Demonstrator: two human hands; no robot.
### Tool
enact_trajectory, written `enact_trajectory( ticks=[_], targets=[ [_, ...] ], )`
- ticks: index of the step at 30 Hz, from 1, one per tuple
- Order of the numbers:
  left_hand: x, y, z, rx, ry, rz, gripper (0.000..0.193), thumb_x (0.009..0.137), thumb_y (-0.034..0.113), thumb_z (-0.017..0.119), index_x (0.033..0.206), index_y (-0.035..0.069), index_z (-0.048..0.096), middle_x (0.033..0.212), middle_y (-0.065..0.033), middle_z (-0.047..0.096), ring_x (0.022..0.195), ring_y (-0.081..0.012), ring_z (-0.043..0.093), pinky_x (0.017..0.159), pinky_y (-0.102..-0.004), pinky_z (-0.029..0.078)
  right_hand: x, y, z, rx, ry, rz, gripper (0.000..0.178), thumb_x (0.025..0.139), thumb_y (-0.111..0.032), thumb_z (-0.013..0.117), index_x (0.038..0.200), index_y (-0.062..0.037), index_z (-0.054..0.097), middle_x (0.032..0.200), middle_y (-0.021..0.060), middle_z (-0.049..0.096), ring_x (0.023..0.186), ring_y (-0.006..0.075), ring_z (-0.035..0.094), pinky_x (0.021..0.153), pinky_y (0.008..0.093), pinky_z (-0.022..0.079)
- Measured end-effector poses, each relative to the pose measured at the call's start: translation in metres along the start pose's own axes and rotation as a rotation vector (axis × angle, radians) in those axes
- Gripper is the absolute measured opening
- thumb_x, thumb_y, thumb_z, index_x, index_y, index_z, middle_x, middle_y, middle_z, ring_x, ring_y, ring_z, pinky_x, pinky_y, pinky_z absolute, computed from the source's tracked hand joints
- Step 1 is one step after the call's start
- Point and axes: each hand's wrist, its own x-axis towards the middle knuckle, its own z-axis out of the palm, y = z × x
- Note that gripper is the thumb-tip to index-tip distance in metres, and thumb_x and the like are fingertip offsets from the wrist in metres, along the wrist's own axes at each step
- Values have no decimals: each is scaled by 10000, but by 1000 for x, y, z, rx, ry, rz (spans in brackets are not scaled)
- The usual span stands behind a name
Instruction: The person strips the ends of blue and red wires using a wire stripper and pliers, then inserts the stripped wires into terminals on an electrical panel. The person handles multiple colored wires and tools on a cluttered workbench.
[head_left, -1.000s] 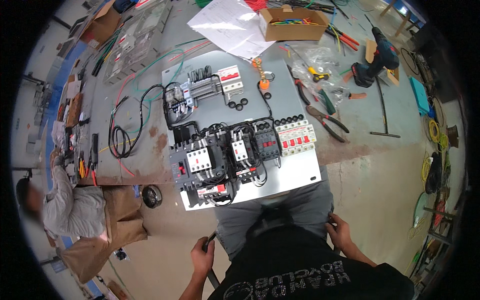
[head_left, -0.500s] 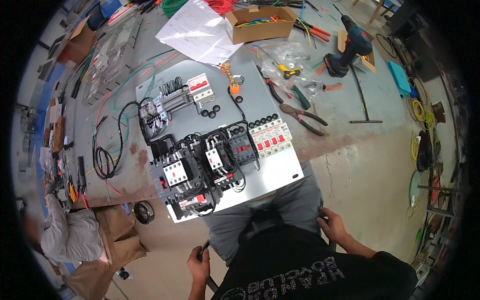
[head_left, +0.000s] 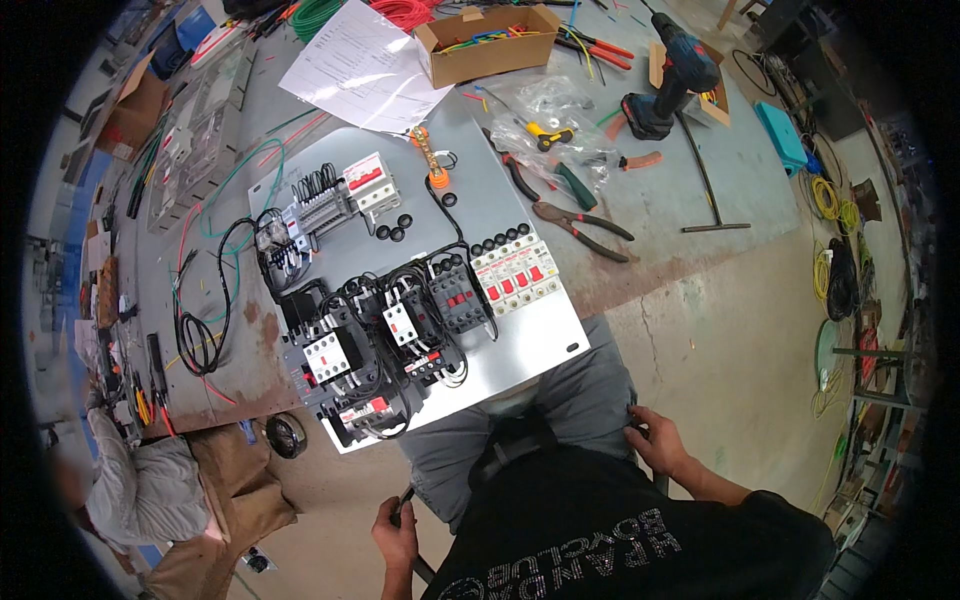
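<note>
My left hand [head_left: 397,538] is down beside my left thigh, its fingers closed round a dark part of the chair I sit on. On the other side, my right hand [head_left: 660,443] is likewise curled round a dark chair part by my right thigh. In front of my lap, a metal mounting panel [head_left: 505,365] overhangs the bench edge. It carries black contactors [head_left: 457,297] with black wiring, a row of white circuit breakers [head_left: 515,275] with red levers, a further breaker [head_left: 369,183], a terminal strip [head_left: 325,211] and a copper bar [head_left: 429,158] on orange insulators. Neither hand touches the panel.
Right of the panel lie pliers [head_left: 580,230], a yellow-handled screwdriver [head_left: 549,135], a plastic bag [head_left: 570,110] and a cordless drill [head_left: 672,80]. Behind are a paper sheet [head_left: 365,70] and a cardboard box [head_left: 490,50] of coloured pieces. A person [head_left: 150,485] sits at left.
My view has turned slightly, so the bench and panel appear shifted a little left in the picture. Both hands keep their place and grip.
</note>
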Motion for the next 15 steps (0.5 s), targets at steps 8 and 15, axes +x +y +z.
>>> enact_trajectory(
  ticks=[8,15],
  targets=[
    [-3,2,3,6,41,-5,319,935,208,687,1134,-41,661,802,-143,699,666,-193,684,647,-339,534,43,-46,-17,18,240,-212,423,841,-169,782,1205,0,650,1120,213,676,1021,332,685,874,399,548],
    [0,-12,5,-36,65,-1,329,930,217,690,1139,-36,666,781,-138,692,674,-184,667,652,-336,523,157,-230,-70,-42,441,-964,726,731,-316,874,1345,-55,587,1338,174,595,1284,359,529,1065,447,430]
  ],
)
